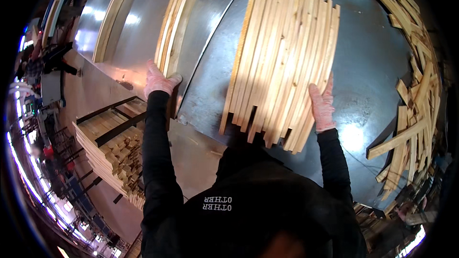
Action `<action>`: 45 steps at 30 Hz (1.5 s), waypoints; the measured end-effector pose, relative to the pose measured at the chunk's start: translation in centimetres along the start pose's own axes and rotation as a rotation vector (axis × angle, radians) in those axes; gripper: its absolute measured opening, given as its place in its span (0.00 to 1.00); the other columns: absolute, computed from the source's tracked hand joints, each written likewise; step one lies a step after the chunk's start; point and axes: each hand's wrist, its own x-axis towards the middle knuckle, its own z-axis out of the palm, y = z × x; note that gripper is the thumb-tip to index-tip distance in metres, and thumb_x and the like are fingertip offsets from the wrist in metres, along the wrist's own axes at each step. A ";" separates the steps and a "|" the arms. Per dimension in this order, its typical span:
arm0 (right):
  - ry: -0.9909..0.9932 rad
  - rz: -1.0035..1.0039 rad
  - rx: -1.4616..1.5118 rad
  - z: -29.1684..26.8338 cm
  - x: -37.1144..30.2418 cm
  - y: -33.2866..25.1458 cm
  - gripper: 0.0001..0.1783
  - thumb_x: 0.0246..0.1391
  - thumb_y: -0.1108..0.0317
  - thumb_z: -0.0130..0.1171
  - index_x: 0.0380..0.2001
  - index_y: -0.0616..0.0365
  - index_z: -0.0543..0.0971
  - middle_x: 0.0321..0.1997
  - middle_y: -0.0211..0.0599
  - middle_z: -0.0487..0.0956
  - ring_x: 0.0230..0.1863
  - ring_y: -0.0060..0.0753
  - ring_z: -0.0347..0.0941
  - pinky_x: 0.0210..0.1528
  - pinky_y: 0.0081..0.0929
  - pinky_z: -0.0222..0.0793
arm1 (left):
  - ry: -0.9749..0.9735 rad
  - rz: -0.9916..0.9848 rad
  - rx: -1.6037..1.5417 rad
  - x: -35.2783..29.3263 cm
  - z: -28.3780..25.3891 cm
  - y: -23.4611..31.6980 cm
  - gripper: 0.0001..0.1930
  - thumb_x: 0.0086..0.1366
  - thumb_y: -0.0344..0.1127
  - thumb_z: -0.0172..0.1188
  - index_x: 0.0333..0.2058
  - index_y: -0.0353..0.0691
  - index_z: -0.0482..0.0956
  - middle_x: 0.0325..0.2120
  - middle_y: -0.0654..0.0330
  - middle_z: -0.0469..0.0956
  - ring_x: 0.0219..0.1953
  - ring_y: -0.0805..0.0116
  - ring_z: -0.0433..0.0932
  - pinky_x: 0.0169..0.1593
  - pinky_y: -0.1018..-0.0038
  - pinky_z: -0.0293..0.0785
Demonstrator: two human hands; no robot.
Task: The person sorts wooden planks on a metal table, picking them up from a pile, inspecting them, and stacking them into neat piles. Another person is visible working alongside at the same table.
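Note:
My left hand point(161, 82), in a pale pinkish glove, is closed round the near end of a small bundle of wooden strips point(173, 31) standing side by side on the metal table. Its thumb lies on the bundle's right side. A wide row of long wooden strips point(282, 57) lies on the table in front of me, its ends uneven. At the row's right edge is my gloved right hand point(323, 106), thumb against the last strip and fingers stretched out beside it, apart from the thumb.
Another wooden piece point(114, 16) lies farther left on the metal table point(370, 67). Loose wood offcuts point(415, 129) pile up along the right side. A stack of boards point(112, 155) with dark bars stands low on the left. Beyond it a person point(36, 67) is partly visible.

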 end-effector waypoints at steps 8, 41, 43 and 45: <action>0.009 -0.051 -0.049 0.8 0.5 0.8 0.51 0.58 0.69 0.65 0.74 0.56 0.43 0.63 0.46 0.68 0.58 0.34 0.68 0.60 0.28 0.67 | -0.071 0.102 -0.375 -2.0 0.7 2.6 0.45 0.50 0.51 0.71 0.60 0.33 0.61 0.50 0.40 0.76 0.51 0.48 0.78 0.55 0.61 0.74; -0.157 -0.262 -0.270 14.8 1.1 0.6 0.61 0.47 0.62 0.74 0.72 0.66 0.42 0.69 0.57 0.59 0.69 0.48 0.59 0.70 0.36 0.56 | -0.027 0.503 -0.918 3.1 -0.3 -5.2 0.53 0.47 0.35 0.72 0.68 0.28 0.49 0.60 0.44 0.68 0.61 0.58 0.70 0.64 0.69 0.66; -0.249 -0.169 -0.188 18.8 1.0 0.0 0.63 0.45 0.58 0.74 0.71 0.69 0.42 0.71 0.61 0.54 0.71 0.55 0.52 0.73 0.38 0.49 | 0.061 0.495 -0.734 4.5 -2.6 -9.1 0.53 0.47 0.32 0.72 0.68 0.28 0.49 0.62 0.45 0.66 0.63 0.60 0.67 0.65 0.69 0.64; -0.278 -0.271 -0.191 23.1 1.5 -0.2 0.63 0.43 0.55 0.73 0.71 0.71 0.43 0.69 0.61 0.56 0.70 0.58 0.54 0.73 0.38 0.49 | 0.040 0.505 -0.839 5.3 -5.1 -11.7 0.53 0.47 0.30 0.72 0.68 0.29 0.49 0.62 0.48 0.66 0.63 0.61 0.66 0.65 0.70 0.63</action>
